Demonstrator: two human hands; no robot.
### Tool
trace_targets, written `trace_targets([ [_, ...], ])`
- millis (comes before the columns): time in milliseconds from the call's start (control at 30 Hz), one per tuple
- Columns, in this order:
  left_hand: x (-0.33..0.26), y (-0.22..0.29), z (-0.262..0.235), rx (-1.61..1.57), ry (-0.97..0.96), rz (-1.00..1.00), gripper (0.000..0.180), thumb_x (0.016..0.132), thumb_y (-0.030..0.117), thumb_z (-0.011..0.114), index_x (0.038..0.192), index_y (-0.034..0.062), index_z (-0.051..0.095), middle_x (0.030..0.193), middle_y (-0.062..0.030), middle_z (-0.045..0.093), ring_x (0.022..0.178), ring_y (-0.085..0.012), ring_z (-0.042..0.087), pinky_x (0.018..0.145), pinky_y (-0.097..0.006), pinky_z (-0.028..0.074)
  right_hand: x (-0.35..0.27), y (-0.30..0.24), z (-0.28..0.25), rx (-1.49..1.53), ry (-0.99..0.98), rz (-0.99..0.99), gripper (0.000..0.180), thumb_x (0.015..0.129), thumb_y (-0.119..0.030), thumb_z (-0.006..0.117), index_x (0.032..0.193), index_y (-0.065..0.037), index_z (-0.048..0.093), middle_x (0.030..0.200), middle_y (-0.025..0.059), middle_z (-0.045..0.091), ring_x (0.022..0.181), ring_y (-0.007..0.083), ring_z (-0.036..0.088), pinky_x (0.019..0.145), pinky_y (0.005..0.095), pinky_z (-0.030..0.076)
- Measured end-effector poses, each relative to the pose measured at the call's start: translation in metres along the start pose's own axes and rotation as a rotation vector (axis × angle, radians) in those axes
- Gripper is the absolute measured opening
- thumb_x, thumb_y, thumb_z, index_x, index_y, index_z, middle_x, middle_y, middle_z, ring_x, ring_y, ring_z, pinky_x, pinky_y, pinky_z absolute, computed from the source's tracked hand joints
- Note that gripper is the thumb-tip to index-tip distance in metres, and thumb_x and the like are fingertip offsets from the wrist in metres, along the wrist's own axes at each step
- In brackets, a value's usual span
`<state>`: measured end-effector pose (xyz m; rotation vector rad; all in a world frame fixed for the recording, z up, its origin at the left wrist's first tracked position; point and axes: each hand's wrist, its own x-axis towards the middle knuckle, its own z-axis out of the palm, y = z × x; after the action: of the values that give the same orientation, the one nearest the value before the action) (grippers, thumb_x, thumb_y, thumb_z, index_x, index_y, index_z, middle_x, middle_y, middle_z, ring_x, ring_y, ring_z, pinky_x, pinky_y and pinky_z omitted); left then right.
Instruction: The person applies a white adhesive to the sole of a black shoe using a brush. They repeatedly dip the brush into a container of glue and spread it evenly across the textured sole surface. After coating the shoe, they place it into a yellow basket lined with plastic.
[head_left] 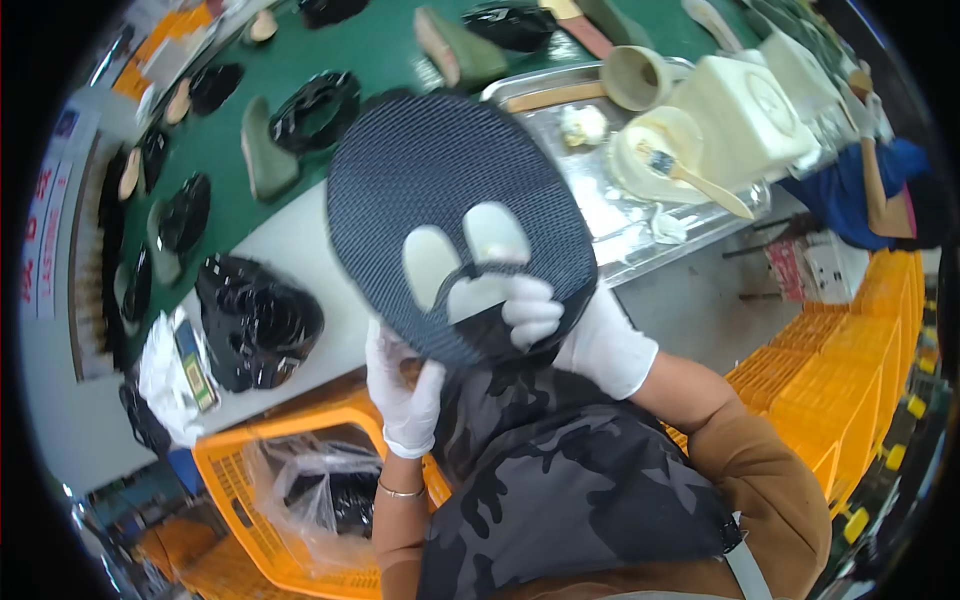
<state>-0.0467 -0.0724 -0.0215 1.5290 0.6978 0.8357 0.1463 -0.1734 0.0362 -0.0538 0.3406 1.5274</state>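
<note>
L hand (405, 390) grip clamped on mesh shoe upper (450, 200) edge | R hand (570, 325) grip clamped, same upper

White gloves (405, 395), brown sleeves (770, 480), camouflage apron (560, 480)

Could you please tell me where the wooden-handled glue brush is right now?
In the head view, the wooden-handled glue brush lies upper right, bristles in the round cream glue bowl on the shiny metal tray, beside the cream square container.
</note>
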Motion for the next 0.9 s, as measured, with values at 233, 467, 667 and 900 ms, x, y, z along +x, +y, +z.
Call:
trace_targets([
  [233, 0.034, 0.01, 0.067, -0.364, -0.231, -0.135, 0.075, 0.079, 0.032, 0.064, 0.135, 0.0109, 0.02, 0.118, -0.0141, 0.045, 0.09, -0.0229, 0.044, 0.074, -0.039, 0.04, -0.021, 0.008, -0.011, -0.165, 0.22, 0.074, 0.036, 0.095, -0.034, 0.032, 0.103, -0.006, 0.052, 0.07, 0.0016, 0.052, 0.057, 0.0115, 0.048, 0.05, 0.0235, 0.041],
  [467, 0.052, 0.045, 0.089, -0.657, -0.038, -0.345, 0.029, 0.093, 0.022, 0.046, 0.121, 0.0112, 0.048, 0.091, -0.0082, 0.059, 0.074, -0.0142, 0.057, 0.065, -0.027, 0.048, -0.058, -0.022, -0.029, -1.075, 0.275, -0.327, 0.028, 0.092, -0.027, 0.045, 0.107, -0.004, 0.054, 0.087, 0.0045, 0.058, 0.074, 0.0113, 0.057, 0.064, 0.0245, 0.051],
  [667, 0.06, 0.05, 0.078, -0.62, -0.128, -0.422, 0.035, 0.087, 0.002, 0.049, 0.121, 0.0102, 0.05, 0.095, -0.0093, 0.061, 0.073, -0.0155, 0.058, 0.062, -0.027, 0.047, -0.094, -0.084, -0.022, -0.8, 0.497, -1.014, 0.03, 0.09, -0.014, 0.052, 0.117, -0.002, 0.048, 0.084, 0.0046, 0.057, 0.07, 0.0095, 0.056, 0.059, 0.0227, 0.05],
  [900, 0.059, 0.064, 0.076, -0.677, -0.186, -0.536, 0.033, 0.082, 0.001, 0.05, 0.115, 0.0007, 0.049, 0.104, -0.0081, 0.056, 0.066, -0.0175, 0.051, 0.054, -0.026, 0.042, -0.079, -0.123, -0.005, -0.986, 0.503, -1.281, 0.025, 0.087, -0.008, 0.057, 0.111, -0.002, 0.055, 0.074, 0.0013, 0.055, 0.058, 0.0056, 0.05, 0.055, 0.0182, 0.044],
])
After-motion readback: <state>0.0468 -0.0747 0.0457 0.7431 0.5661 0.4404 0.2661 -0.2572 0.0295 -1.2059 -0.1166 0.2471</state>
